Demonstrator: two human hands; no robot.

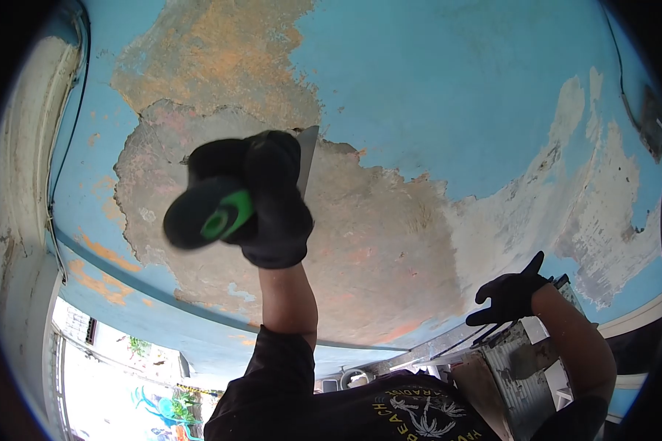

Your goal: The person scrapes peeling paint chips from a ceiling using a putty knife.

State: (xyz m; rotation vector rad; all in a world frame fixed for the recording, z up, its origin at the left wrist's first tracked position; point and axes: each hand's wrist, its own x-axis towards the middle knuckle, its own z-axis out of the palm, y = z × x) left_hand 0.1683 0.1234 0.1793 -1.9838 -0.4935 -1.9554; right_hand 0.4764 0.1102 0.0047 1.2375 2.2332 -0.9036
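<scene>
A: Entry one — where is the tool?
B: The flat-bladed tool (pixel 206 219) is at nine o'clock of the view, held up before the wall (pixel 463 95). The handle end, black with green, is slightly blurred. The grey blade (pixel 310 158) shows at two o'clock from the grip.

A: State of the left hand (pixel 268 198)?
B: Black-gloved, fingers wrapped round the tool, closed firmly on it. Whether the blade touches the wall I cannot tell.

A: And the right hand (pixel 511 295)?
B: At four o'clock, black-gloved too. Thumb apart, fingers spread and loosely bent; nothing visible in its grasp. It is well apart from the tool.

A: Wall surface?
B: Blue paint at one o'clock. A broad bare patch (pixel 375 242) runs across the centre, grey-brown with orange and pinkish stains, ragged at its upper edge. Whitish streaks (pixel 529 198) at three o'clock.

A: Surroundings?
B: Dark cable (pixel 70 132) at ten o'clock, running down the wall's side. Bright outdoor area (pixel 110 360) with greenery at eight o'clock. Dark printed shirt (pixel 375 415) at five o'clock — the wearer's own.
</scene>
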